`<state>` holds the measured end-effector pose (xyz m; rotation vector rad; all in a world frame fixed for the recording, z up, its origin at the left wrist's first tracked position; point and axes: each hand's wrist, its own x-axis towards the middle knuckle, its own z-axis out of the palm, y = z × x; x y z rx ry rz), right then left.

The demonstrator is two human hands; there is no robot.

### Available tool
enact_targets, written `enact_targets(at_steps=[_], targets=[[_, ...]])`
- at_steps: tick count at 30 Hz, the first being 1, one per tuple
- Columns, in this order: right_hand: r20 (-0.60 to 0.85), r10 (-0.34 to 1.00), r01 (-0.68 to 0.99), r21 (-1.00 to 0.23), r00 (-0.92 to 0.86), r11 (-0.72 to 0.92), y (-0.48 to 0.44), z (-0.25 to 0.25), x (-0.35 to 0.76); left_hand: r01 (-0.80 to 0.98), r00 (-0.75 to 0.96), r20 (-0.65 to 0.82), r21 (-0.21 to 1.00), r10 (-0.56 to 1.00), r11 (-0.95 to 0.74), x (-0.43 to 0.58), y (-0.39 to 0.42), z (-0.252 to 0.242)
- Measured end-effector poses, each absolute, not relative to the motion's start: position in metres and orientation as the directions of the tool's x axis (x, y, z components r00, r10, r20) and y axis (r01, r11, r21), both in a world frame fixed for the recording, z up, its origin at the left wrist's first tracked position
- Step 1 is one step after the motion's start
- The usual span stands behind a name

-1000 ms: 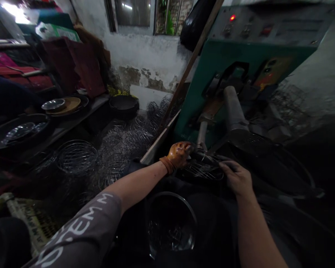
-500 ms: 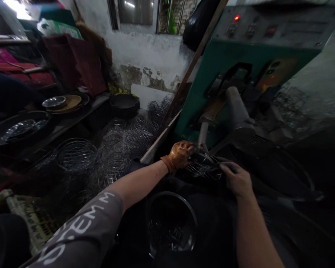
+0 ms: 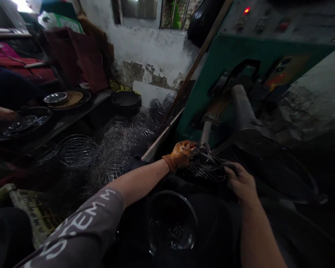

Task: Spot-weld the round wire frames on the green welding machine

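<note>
Head view: gloved left hand (image 3: 183,153) and bare right hand (image 3: 240,180) both grip wire basket (image 3: 205,169) under the machine's electrode (image 3: 205,134); seemingly positioning it; steadiness needed.

Left hand (image 3: 183,153) — orange glove, glossy and stained, darker ribbed cuff. Left sleeve (image 3: 78,230) — grey, short, white block lettering. Right hand (image 3: 241,181) ungloved, forearm unsleeved.
</note>
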<state>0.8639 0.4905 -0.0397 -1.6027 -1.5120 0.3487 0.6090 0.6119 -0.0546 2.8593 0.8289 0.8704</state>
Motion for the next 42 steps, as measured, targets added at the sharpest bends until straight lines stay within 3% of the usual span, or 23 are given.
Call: enact_targets(at_steps=[42], targets=[[0.369,0.879,0.691,-0.720,0.301,0.065,0.487,-0.040,0.856,0.501,0.717,0.449,0.200,0.533,-0.842,0.607,0.605,-0.049]])
